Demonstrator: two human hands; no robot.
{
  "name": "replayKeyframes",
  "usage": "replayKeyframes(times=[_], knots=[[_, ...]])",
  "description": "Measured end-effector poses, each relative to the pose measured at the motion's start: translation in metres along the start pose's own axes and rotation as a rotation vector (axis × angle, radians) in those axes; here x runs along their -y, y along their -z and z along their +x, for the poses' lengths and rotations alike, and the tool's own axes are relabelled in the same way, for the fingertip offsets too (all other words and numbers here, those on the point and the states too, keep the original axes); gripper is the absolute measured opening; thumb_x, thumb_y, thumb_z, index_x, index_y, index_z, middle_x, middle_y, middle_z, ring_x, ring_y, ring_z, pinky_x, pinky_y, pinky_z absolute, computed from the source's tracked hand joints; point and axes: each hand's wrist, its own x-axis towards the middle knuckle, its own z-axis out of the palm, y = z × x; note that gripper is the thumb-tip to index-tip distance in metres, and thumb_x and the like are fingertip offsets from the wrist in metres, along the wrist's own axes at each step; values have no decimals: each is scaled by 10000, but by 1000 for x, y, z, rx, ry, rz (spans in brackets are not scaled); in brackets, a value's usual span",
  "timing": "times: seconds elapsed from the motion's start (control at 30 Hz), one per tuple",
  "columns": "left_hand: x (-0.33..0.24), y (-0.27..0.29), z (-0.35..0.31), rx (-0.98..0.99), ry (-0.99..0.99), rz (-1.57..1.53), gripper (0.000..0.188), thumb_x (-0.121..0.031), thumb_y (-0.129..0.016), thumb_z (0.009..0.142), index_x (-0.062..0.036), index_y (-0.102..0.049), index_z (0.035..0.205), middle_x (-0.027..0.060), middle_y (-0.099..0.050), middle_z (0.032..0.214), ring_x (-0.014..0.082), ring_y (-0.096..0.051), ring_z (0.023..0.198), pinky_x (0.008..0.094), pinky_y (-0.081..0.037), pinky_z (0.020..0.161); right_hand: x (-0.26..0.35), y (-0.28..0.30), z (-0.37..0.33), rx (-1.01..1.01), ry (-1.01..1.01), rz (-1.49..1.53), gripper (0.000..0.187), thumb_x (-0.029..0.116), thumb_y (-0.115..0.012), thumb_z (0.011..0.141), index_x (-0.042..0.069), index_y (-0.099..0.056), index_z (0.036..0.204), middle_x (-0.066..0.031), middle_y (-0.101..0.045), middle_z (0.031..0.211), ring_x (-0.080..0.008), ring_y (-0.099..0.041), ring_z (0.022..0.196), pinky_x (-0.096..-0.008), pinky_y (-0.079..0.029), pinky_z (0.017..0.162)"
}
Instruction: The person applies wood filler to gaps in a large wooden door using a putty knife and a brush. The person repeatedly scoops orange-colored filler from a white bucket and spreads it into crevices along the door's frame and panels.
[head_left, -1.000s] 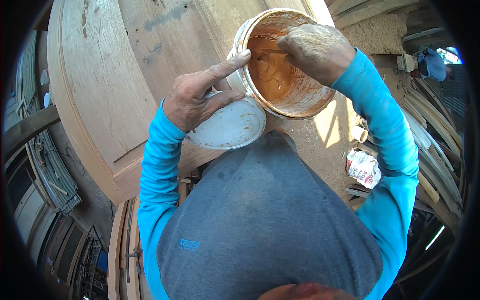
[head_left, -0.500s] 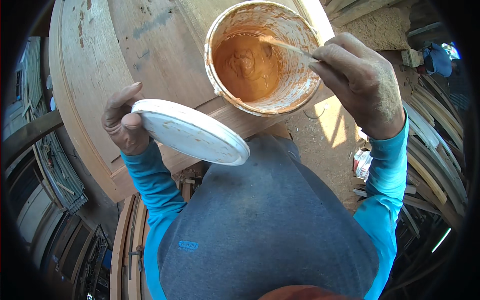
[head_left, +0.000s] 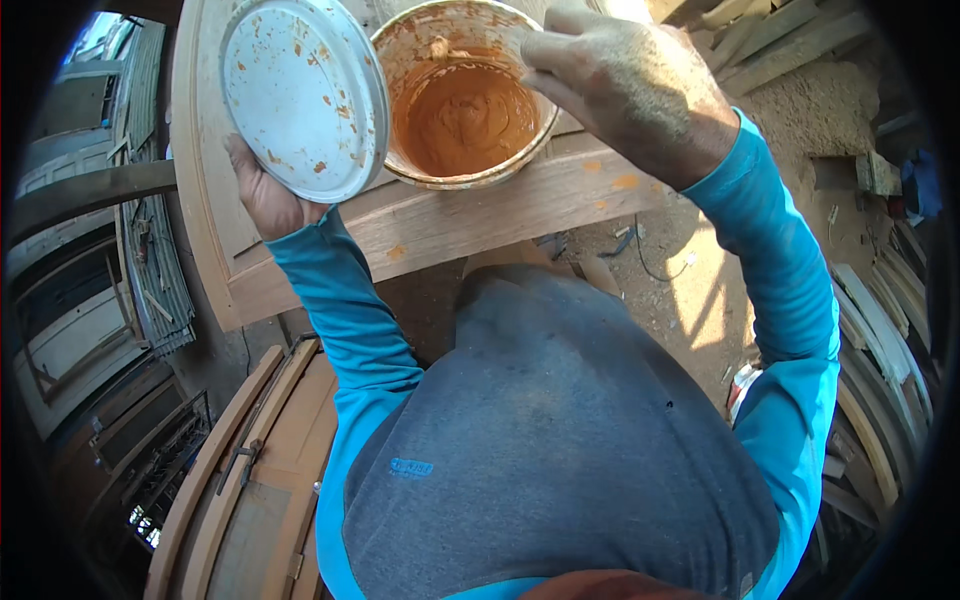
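My left hand (head_left: 268, 195) holds a round white bucket lid (head_left: 295, 100), now tipped up so its orange-specked face shows. Part of that hand is hidden behind the lid. Beside it, a white bucket (head_left: 475, 180) of thick orange-brown paste (head_left: 465, 120) stands on a panelled wooden door (head_left: 480, 215). My right hand (head_left: 625, 75) is at the bucket's right rim, fingers closed round a thin stick whose paste-coated tip (head_left: 438, 47) shows near the far inner wall. Most of the stick is hard to make out.
Orange smears (head_left: 625, 182) mark the door's near rail. Another panelled wooden piece (head_left: 270, 490) leans at lower left with a metal clamp (head_left: 240, 460). Timber lengths (head_left: 790, 40) lie at upper right, more at far right. A dark cable (head_left: 650, 265) lies on the dusty ground.
The lid has risen and turned from nearly flat to upright, nearer the bucket. My right hand has shifted up and left over the rim. The view has also shifted.
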Motion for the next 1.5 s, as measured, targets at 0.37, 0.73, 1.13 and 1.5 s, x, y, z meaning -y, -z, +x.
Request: replayKeyframes(times=[0.37, 0.73, 1.13, 1.5], knots=[[14, -11, -42, 84, -124, -96, 577, -432, -370, 1115, -51, -415, 1546, 163, -516, 1522, 333, -551, 1345, 489, -436, 1166, -10, -16, -11, 75, 201, -136, 229, 167, -604, 974, 93, -671, 1180, -155, -690, 1023, -343, -708, 917, -432, -584, 796], [24, 4, -10, -231, -101, 104, 654, -503, -328, 1102, 14, -434, 1489, 216, -591, 1415, 349, -647, 1239, 486, -609, 998, 18, 22, 18, 285, 0, -195, 159, 238, -682, 946, 82, -663, 921, -94, -628, 917, -321, -679, 836, -426, -552, 724], [19, 14, 16, -311, -16, 312, 579, -398, -316, 1123, 25, -424, 1502, 234, -510, 1504, 382, -536, 1362, 542, -446, 1158, 23, 2, -26, 116, -182, 72, 133, 175, -708, 948, 43, -692, 958, -128, -632, 846, -293, -653, 742, -385, -518, 672], [34, -7, 12, -302, -101, 267, 557, -392, -288, 1123, 10, -436, 1478, 220, -549, 1456, 361, -572, 1330, 499, -519, 1114, 15, 4, -51, -20, -371, 407, 101, 38, -706, 957, -34, -697, 1028, -86, -651, 875, -133, -631, 741, -281, -512, 675]])
